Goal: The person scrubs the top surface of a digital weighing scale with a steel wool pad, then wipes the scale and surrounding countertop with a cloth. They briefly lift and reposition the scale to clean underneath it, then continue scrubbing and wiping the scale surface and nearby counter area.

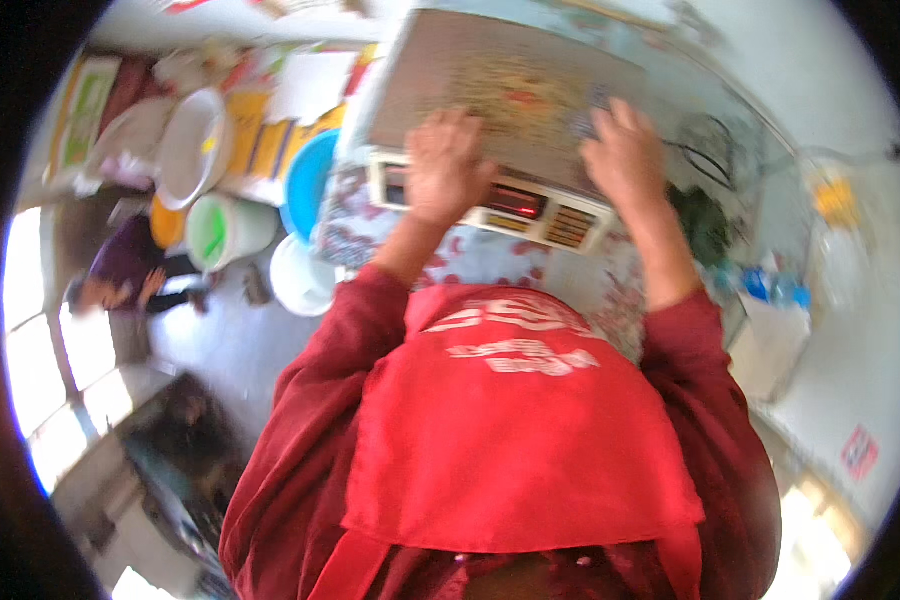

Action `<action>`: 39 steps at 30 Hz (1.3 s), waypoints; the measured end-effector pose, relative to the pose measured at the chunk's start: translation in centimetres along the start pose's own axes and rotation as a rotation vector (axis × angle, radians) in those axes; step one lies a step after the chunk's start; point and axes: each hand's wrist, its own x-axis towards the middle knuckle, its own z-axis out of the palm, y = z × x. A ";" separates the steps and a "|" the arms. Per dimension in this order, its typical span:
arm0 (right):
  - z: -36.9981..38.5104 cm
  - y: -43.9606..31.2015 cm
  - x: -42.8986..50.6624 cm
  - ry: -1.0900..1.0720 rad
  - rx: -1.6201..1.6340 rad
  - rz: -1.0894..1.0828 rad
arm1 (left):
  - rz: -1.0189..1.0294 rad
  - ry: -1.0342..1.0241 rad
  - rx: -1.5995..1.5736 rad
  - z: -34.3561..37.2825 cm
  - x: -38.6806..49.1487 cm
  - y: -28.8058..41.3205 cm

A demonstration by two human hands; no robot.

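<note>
A digital scale lies on a table with a patterned cover, its lit red display facing me. On its wide brown platform is a scatter of yellowish, crumb-like material with an orange patch. My left hand rests with its fingers spread over the platform's near edge and the left part of the display panel. At the right edge of the platform is my right hand, fingers slightly bent beside a small bluish object, too blurred to name. Whether my right fingers touch or hold it I cannot tell.
Left of the table stand a blue basin, a white bucket, a pale bucket with something green inside and a white basin. Another person is farther left. A black cable and a white box are at right.
</note>
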 end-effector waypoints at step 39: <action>1.8 -1.8 -0.1 0.091 0.305 -0.307 | -0.069 -0.101 0.089 -0.9 3.2 0.0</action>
